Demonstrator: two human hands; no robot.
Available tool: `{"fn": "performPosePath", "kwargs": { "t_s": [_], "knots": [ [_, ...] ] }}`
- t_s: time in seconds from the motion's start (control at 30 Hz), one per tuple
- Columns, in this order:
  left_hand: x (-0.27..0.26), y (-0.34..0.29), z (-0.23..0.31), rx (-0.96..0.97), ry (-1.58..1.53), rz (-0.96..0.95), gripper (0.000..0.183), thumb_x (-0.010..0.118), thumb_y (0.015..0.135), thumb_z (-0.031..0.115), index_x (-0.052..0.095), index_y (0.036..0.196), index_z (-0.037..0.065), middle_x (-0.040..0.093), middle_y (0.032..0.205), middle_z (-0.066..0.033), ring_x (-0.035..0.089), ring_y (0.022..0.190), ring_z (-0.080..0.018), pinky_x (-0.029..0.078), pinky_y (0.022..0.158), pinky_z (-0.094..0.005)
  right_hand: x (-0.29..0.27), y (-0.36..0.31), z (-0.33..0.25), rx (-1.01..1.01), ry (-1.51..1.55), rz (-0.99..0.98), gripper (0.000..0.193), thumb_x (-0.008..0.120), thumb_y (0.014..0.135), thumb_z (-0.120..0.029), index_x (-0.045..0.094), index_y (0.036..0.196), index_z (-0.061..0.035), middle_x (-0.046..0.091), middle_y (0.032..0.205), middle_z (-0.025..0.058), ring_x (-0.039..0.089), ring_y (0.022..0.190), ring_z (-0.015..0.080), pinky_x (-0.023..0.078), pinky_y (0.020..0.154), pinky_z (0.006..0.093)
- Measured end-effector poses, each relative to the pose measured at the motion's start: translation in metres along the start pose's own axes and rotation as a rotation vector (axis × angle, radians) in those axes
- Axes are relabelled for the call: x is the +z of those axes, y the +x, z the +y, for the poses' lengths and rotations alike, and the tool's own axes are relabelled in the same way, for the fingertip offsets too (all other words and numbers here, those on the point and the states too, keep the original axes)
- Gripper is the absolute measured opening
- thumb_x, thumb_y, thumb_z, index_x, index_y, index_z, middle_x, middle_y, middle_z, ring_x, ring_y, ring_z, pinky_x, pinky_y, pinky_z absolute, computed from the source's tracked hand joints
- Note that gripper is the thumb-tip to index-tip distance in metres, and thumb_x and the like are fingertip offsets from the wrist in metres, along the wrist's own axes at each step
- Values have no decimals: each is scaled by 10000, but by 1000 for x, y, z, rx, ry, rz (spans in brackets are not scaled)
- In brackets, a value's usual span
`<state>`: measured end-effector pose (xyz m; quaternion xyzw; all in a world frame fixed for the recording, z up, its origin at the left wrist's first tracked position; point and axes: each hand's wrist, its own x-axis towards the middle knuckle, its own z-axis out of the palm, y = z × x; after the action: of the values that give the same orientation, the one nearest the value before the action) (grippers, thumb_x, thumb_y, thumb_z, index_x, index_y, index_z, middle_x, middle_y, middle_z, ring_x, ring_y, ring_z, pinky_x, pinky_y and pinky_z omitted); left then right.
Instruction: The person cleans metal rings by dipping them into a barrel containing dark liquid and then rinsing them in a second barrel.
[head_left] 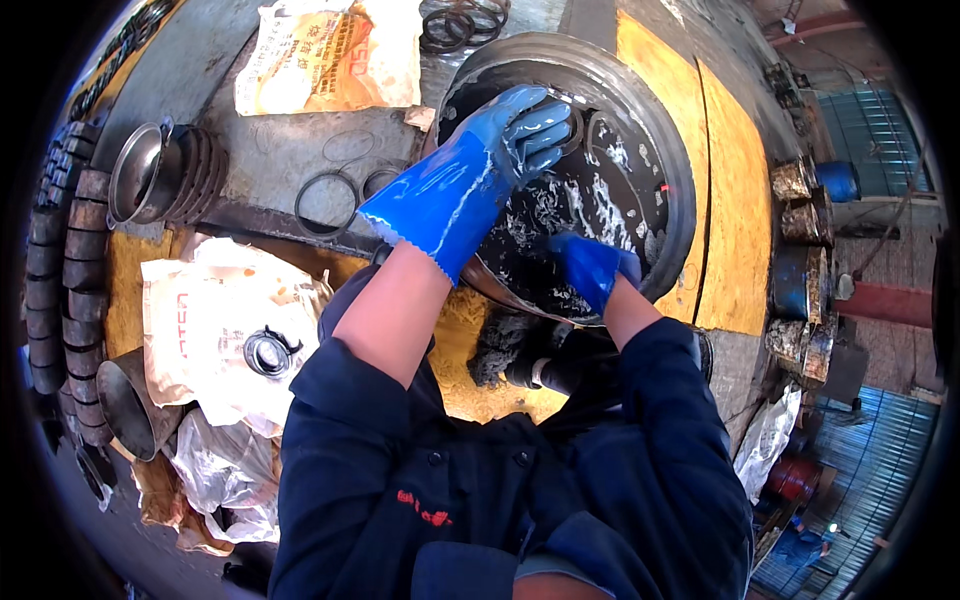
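A wide dark tub (672,140) stands in front of me, holding black liquid with white streaks of foam. My left hand (520,135), in a long blue rubber glove, is over its left side with the fingers curled. Against those fingertips shows a thin black ring (576,130), apparently in their grip. My right hand (592,268), gloved in blue too, reaches into the liquid at the near side of the tub. Its fingers are under the dark surface and hidden.
Left of the tub lie black rings (326,204) on a grey surface, below a printed sack (330,55). Stacked metal bowls (145,175) stand farther left. Nearer me, a white sack (200,330) bears a small black ring bundle (270,352). Yellow boards (735,200) flank the tub's right.
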<state>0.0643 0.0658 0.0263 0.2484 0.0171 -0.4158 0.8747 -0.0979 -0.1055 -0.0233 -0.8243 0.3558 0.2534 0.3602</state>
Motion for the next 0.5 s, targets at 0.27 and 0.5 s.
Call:
{"fn": "performPosePath", "kwargs": {
  "t_s": [0.27,0.5],
  "knots": [
    [-7,8,-2,10,-35,6,324,542,944,302,518,1224,141,621,1204,-118,633,1029,-257,524,837,-401,5,11,9,-59,232,-109,510,562,886,-406,596,1226,-28,613,1200,120,552,1075,207,409,921,304],
    [-6,19,-37,2,128,17,274,653,862,228,604,1107,116,674,1062,-100,658,958,-201,545,748,-333,9,31,1,-34,73,114,508,565,884,-406,595,1223,-28,614,1195,124,554,1074,220,409,924,312]
  ]
}}
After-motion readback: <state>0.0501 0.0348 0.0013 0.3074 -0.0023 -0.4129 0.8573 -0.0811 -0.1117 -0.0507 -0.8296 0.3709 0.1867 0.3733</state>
